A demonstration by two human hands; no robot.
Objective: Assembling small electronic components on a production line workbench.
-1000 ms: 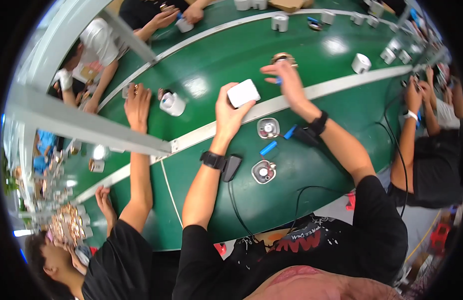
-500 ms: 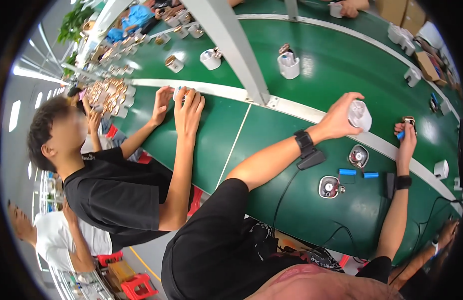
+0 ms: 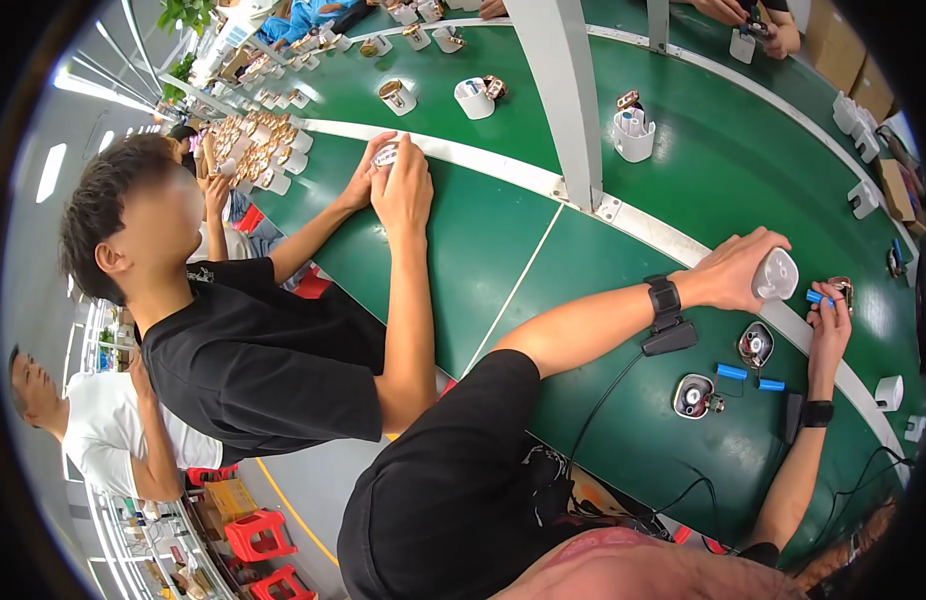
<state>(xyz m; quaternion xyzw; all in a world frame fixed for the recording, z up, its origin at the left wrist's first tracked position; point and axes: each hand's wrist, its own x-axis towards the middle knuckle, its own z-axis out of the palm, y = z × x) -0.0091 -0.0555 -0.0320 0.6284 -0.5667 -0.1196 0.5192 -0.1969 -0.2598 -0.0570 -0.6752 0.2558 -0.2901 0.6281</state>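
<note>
My left hand (image 3: 735, 270) grips a white cup-shaped housing (image 3: 777, 274) over the green conveyor table (image 3: 483, 240). My right hand (image 3: 829, 318) pinches a small blue cylinder (image 3: 815, 297) next to a small metal part (image 3: 840, 290), close to the white housing. Just below them on the table lie two round grey-and-copper assemblies (image 3: 755, 343) (image 3: 694, 395) and two loose blue cylinders (image 3: 731, 372) (image 3: 770, 384). Both wrists wear black bands with cables.
A person in a black shirt (image 3: 253, 350) sits at my left, both hands (image 3: 391, 180) on a small part. A grey post (image 3: 568, 100) rises from the table. White housings (image 3: 633, 135) and several copper parts (image 3: 253, 150) stand farther along. Red stools (image 3: 258, 535) are on the floor.
The view has swung further left and closer, so the seated neighbour fills more of the frame. My hands have come closer together, still holding the white housing and blue cylinder.
</note>
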